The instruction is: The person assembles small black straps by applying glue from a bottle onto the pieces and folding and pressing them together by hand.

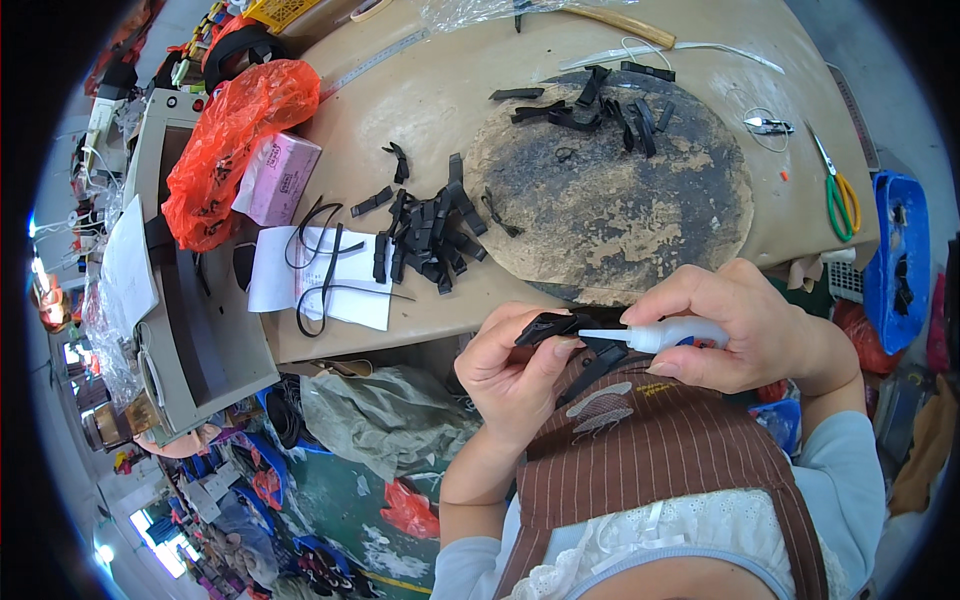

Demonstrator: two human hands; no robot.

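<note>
The left hand [512,372] pinches a black strap [546,327], and the right hand [745,325] curls around a white nozzle bottle [655,336]

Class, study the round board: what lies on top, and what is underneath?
Black strap pieces lie mainly on the far part of the round board. Whatever is directly underneath is covered; tan table shows around it.

Here's a brown apron [670,450], thin pale pinstripes running down it, behind the left hand [515,375] and right hand [745,335], both bare! Grey rounded print [603,412] between them, small yellow marks [655,387] behind the right. Farther back, white lace [715,520], a little bow [656,522], and pale-blue sleeves [838,500] ending well behind each hand.
</note>
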